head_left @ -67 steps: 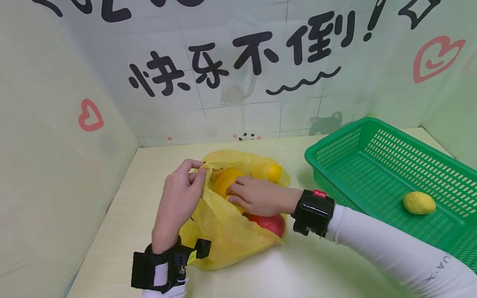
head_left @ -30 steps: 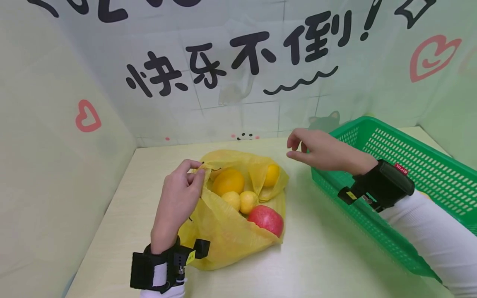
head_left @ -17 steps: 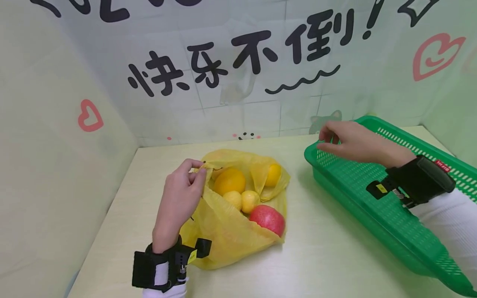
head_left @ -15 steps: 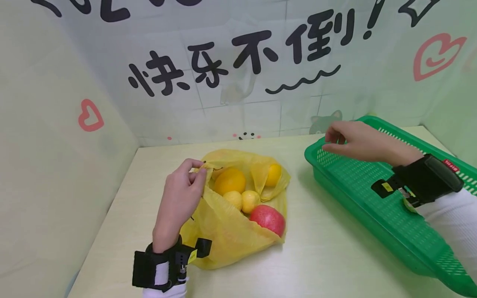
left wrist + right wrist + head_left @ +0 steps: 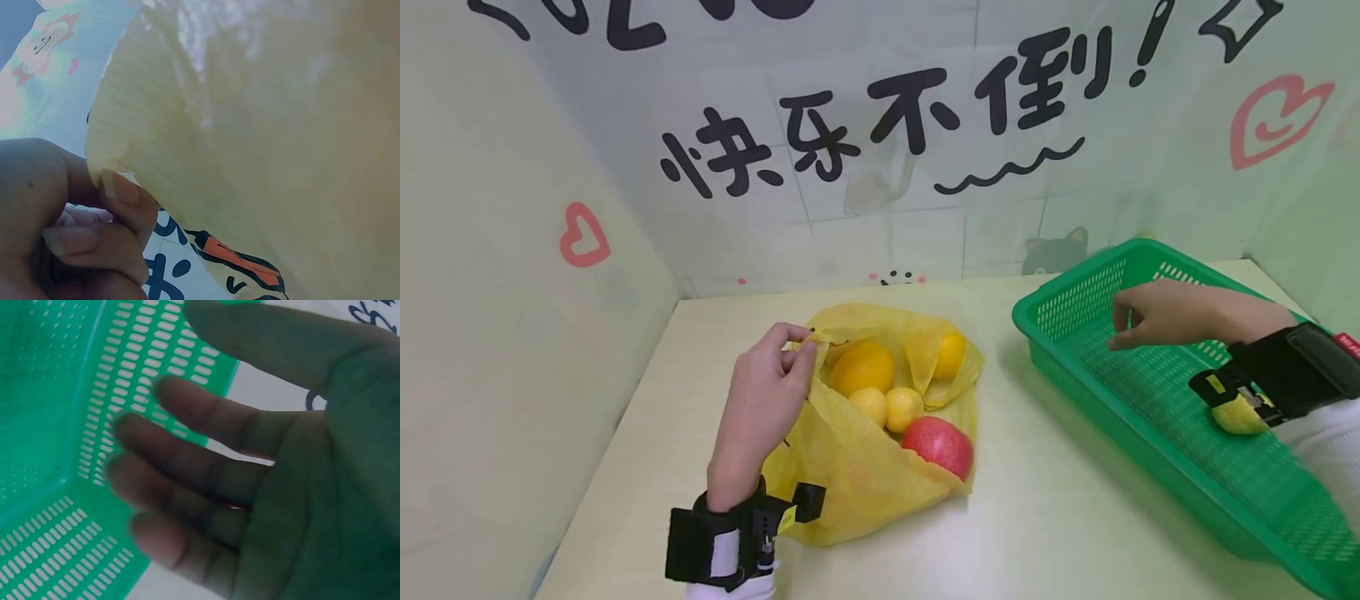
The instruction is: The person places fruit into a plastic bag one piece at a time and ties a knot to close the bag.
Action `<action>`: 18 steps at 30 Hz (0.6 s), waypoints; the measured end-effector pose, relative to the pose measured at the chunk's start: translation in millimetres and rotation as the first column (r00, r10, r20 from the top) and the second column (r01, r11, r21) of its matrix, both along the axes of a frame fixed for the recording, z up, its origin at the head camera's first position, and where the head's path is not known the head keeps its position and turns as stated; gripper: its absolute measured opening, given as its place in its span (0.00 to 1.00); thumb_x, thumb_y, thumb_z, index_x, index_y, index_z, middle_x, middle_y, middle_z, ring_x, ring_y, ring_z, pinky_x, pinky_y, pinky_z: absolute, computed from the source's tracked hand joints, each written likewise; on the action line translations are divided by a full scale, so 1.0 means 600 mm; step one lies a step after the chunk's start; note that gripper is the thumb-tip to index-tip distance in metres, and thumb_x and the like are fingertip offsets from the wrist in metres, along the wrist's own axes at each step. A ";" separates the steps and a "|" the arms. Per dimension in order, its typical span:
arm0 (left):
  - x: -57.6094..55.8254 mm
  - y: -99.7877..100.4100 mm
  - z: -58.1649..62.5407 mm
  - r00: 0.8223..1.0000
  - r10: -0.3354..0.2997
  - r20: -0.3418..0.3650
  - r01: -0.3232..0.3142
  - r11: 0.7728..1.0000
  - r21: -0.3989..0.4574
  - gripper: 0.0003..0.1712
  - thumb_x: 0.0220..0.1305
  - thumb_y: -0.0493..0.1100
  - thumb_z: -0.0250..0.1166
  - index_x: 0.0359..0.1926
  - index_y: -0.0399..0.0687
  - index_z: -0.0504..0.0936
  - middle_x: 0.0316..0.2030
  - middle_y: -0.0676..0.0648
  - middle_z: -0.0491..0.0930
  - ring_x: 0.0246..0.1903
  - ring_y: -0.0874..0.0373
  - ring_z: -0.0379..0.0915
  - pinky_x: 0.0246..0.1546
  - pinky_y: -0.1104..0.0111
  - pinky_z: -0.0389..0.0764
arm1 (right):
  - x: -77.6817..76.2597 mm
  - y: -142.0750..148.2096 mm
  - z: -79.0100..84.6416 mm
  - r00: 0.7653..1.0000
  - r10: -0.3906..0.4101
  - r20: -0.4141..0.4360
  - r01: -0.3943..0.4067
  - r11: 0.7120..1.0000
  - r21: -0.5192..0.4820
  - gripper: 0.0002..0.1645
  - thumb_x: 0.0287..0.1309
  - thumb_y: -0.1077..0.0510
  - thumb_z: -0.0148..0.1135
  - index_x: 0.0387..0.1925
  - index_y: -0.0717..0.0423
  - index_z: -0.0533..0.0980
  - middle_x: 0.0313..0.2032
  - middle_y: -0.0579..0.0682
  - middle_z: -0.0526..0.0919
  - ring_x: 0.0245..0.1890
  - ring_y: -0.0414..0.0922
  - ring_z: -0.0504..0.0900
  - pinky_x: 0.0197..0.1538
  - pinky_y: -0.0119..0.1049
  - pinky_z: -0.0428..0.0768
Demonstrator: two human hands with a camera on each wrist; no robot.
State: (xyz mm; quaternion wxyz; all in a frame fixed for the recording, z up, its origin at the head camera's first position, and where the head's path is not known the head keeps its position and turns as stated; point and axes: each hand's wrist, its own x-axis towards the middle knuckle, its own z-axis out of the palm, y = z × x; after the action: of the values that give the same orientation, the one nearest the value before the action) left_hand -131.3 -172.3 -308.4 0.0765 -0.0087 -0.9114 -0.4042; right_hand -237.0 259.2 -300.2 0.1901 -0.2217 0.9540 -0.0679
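Observation:
In the head view my left hand (image 5: 763,379) pinches the rim of a yellow plastic bag (image 5: 857,483) between thumb and fingers; the left wrist view shows the thin film (image 5: 262,125) at the fingertips. Inside the bag's mouth sit a large orange-yellow fruit (image 5: 861,368), two small yellow fruits, one a lemon-coloured ball (image 5: 902,408), a red round fruit (image 5: 938,446) and another orange-yellow fruit (image 5: 951,355). My right hand (image 5: 1172,312) hovers above a green basket (image 5: 1075,400). Its fingers are loosely bent, and the right wrist view shows the palm (image 5: 287,506) bare.
A lemon (image 5: 1236,415) lies on the basket's floor, partly hidden by the right wrist camera. The pale table (image 5: 1007,533) spreads between bag and basket. A printed wall sheet (image 5: 887,242) stands behind, with a side panel at the left.
The right hand has left the fruit in the bag, moving right until it is above the basket, uncovering the two small yellow fruits. The left hand keeps its pinch on the bag.

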 end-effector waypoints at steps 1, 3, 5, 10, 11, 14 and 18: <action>0.000 0.000 -0.001 1.000 -0.001 0.002 0.001 1.000 0.000 0.15 0.74 0.44 0.53 0.55 0.41 0.75 0.15 0.51 0.63 0.15 0.56 0.59 0.19 0.72 0.65 | 0.000 0.006 -0.003 0.999 -0.002 0.036 0.001 1.000 0.023 0.21 0.60 0.45 0.65 0.42 0.58 0.76 0.40 0.50 0.80 0.37 0.46 0.78 0.40 0.41 0.76; 0.001 -0.001 -0.002 1.000 -0.001 0.003 0.001 1.000 0.006 0.15 0.74 0.44 0.53 0.56 0.41 0.75 0.15 0.51 0.63 0.14 0.56 0.58 0.18 0.71 0.64 | 0.000 0.019 -0.007 0.990 -0.020 0.136 0.012 0.998 0.056 0.26 0.58 0.42 0.66 0.44 0.60 0.75 0.41 0.52 0.79 0.38 0.48 0.78 0.39 0.42 0.76; 0.001 -0.002 -0.004 1.000 -0.001 0.002 0.001 1.000 0.008 0.15 0.74 0.44 0.53 0.56 0.41 0.75 0.15 0.50 0.63 0.14 0.56 0.58 0.18 0.71 0.64 | -0.003 0.030 -0.011 0.971 -0.048 0.235 0.031 0.997 0.076 0.30 0.57 0.40 0.67 0.45 0.63 0.74 0.42 0.55 0.79 0.38 0.50 0.79 0.39 0.45 0.79; 0.001 -0.003 -0.005 1.000 0.002 -0.002 -0.002 1.000 0.011 0.15 0.74 0.44 0.53 0.55 0.42 0.76 0.15 0.50 0.63 0.14 0.56 0.59 0.18 0.72 0.64 | -0.004 0.055 -0.021 0.907 -0.130 0.400 0.088 0.989 0.121 0.39 0.54 0.37 0.68 0.49 0.67 0.72 0.48 0.65 0.77 0.48 0.68 0.77 0.46 0.59 0.81; 0.001 -0.003 -0.004 1.000 0.003 -0.002 -0.003 1.000 0.013 0.15 0.74 0.44 0.53 0.55 0.42 0.76 0.15 0.50 0.64 0.14 0.56 0.59 0.18 0.71 0.65 | -0.003 0.060 -0.023 0.904 -0.148 0.402 0.101 0.986 0.136 0.41 0.53 0.36 0.69 0.49 0.67 0.72 0.49 0.66 0.76 0.49 0.69 0.76 0.45 0.59 0.81; 0.000 -0.003 -0.004 1.000 0.004 -0.010 -0.004 1.000 0.011 0.16 0.74 0.44 0.53 0.56 0.42 0.76 0.15 0.50 0.64 0.14 0.56 0.59 0.19 0.71 0.65 | 0.002 0.075 -0.030 0.902 -0.180 0.391 0.113 0.975 0.190 0.43 0.49 0.32 0.69 0.50 0.64 0.74 0.49 0.64 0.78 0.48 0.68 0.77 0.44 0.56 0.81; 0.000 -0.003 -0.003 1.000 0.004 -0.017 -0.004 1.000 0.001 0.15 0.74 0.44 0.53 0.55 0.42 0.76 0.15 0.50 0.64 0.15 0.56 0.59 0.19 0.71 0.66 | 0.009 0.096 -0.045 0.884 -0.245 0.399 0.159 0.959 0.236 0.43 0.47 0.31 0.70 0.50 0.62 0.77 0.46 0.62 0.80 0.42 0.61 0.80 0.42 0.53 0.81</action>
State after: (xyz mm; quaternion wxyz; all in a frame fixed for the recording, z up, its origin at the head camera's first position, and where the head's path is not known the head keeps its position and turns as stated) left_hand -131.4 -174.2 -310.5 0.0851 -0.0102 -0.9106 -0.4042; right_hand -231.5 316.9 -327.1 0.4054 -0.0806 0.9097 -0.0393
